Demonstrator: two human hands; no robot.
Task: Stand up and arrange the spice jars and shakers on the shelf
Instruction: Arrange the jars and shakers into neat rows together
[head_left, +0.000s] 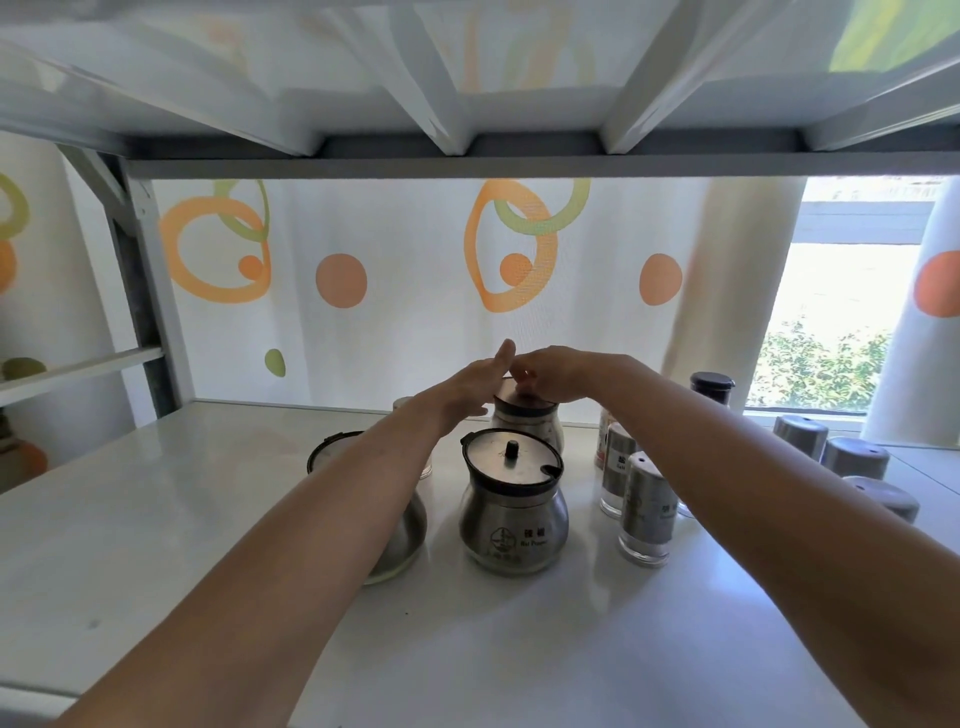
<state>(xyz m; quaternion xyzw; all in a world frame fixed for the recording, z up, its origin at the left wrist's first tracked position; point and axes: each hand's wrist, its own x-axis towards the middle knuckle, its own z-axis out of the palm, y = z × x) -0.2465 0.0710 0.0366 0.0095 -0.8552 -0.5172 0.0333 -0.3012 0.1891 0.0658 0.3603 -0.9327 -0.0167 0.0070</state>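
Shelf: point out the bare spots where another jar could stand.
Bare: the shelf on the left, between the rack post and the left jar; also the front strip before the knob-lidded jar. Crowded: the shakers on the right, and the rear jar mid-shelf.

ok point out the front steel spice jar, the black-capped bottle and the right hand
front steel spice jar (511, 519): head view, on its steel belly
black-capped bottle (710, 385): head view, on its dark cap
right hand (553, 375): head view, on its back

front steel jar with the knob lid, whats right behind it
A second jar, upright. The right hand curls over its lid; the left hand touches it, held flat. The front jar hides its base, and the right hand covers any knob.
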